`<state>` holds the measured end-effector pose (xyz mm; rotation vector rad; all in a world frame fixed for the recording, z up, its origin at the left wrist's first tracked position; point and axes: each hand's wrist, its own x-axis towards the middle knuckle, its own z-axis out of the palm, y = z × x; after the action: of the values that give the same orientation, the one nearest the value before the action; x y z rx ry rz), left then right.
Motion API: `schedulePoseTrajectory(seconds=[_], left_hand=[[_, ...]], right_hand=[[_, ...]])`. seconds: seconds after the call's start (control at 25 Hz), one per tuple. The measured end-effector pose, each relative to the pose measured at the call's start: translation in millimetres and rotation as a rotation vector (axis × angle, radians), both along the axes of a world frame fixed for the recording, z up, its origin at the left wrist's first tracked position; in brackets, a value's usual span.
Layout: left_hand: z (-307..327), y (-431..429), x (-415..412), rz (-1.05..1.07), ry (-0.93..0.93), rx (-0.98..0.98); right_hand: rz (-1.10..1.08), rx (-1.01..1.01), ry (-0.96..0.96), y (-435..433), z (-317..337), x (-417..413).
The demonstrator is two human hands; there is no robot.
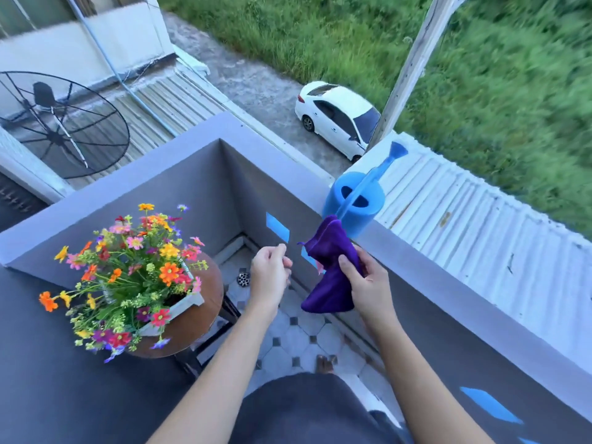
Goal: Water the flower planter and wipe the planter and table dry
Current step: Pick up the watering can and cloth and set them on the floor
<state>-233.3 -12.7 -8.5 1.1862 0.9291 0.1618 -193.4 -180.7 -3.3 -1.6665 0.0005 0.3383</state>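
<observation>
A white planter [187,302] full of colourful flowers [128,270] stands on a small round wooden table [209,283] at the left. A blue watering can [354,200] sits upright on the grey balcony wall ledge [448,283], spout pointing away. My right hand [365,283] grips a purple cloth [326,274], held in the air just below the can. My left hand [270,272] hovers beside the cloth, fingers loosely curled, holding nothing that I can see. Both hands are to the right of the table.
I stand in a narrow balcony corner with grey walls and a tiled floor [298,334] with a drain [243,278]. Blue tape patches [277,226] mark the wall. Below are a white car [336,118], roofs, grass and a satellite dish [61,123].
</observation>
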Motion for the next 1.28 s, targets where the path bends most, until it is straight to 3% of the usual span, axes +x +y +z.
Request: schedulePoseTrajectory(seconds=[0.16,0.32,0.52,0.88,1.08,1.28], left_hand=[[59,-55,59,-0.069,-0.243,-0.137],[59,-119,130,-0.085,-0.215,-0.336],[29,-170,210,0.244,-0.253,-0.579],[22,-158,250,0.444,-0.301,-0.452],[20,-134,196,0.465,-0.278,-0.362],[-1,-88,113,0.4,-0.114,-0.206]], right_hand=[[-0.13,0.043,-0.062,-59,36,47],[-0.225,0.045,-0.066,-105,47,98],[-0.231,0.035,-0.056,-159,49,156],[-0.091,0.058,-0.07,-156,59,184],[-0.022,0.132,-0.088,-132,73,179],[0.095,0.21,-0.024,-88,76,147]])
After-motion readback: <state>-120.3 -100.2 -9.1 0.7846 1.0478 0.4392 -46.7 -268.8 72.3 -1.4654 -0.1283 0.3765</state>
